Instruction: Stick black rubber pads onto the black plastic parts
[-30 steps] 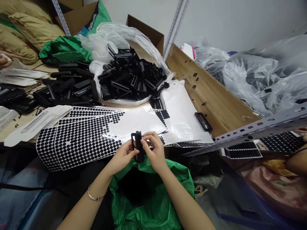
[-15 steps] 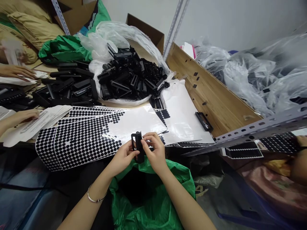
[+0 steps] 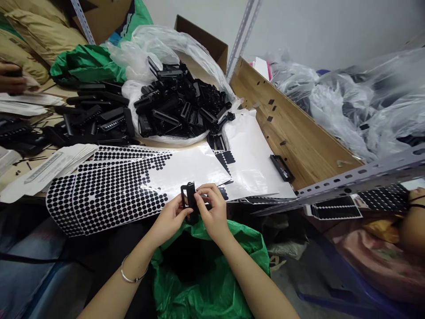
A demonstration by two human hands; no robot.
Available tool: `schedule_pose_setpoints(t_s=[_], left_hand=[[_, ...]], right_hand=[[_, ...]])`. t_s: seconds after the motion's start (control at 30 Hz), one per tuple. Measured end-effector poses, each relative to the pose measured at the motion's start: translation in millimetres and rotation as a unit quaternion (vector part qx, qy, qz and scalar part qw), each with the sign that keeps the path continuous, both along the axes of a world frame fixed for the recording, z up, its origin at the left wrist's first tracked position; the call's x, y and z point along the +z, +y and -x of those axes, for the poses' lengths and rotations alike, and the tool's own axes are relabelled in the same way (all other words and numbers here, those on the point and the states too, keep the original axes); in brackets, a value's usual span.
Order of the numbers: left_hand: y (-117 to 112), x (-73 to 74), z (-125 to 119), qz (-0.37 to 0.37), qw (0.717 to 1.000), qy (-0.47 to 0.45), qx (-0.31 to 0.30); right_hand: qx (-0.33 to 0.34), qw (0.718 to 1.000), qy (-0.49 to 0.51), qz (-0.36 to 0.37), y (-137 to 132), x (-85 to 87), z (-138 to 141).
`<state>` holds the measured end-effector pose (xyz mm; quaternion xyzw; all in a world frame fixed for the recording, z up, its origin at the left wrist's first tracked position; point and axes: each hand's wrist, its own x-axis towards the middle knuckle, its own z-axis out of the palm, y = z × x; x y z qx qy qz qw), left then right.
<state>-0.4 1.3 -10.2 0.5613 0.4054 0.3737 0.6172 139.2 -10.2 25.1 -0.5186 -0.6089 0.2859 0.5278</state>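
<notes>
We are holding a slim black plastic clip (image 3: 190,201) upright just off the near edge of the tabletop (image 3: 20,170), above the green plastic bag (image 3: 212,270). Our left hand (image 3: 171,217) is clamping its lower end; our right hand (image 3: 212,210) fingers (image 3: 202,195) are pinching its right flank, long axis standing vertical between them.

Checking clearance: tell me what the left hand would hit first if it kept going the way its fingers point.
Probably the sticker sheet. The left hand holds a black part, fingers pointing up and away toward the table; depth is unclear.
</notes>
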Motion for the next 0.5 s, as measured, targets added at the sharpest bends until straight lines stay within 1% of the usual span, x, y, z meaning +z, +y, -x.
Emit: schedule_pose_setpoints(t_s=[0.17,0.3,0.4,0.5], left_hand=[[0.4,-2.3,3.8,-0.03,0.998,0.06,-0.007],[0.7,2.8,8.0,-0.078,0.99,0.117,-0.003],[0.8,7.5,11.3,-0.106,0.986,0.131,-0.013],[1.2,8.4,14.0,-0.112,0.984,0.136,-0.028]], right_hand=[[0.001,1.0,0.001,0.017,-1.0,0.6,-0.1],[-0.001,0.999,0.025,0.035,-2.3,-0.1,-1.6],[0.0,0.998,0.046,0.041,-3.1,-0.7,-2.9],[0.007,0.997,0.059,0.058,-2.9,0.4,-4.8]])
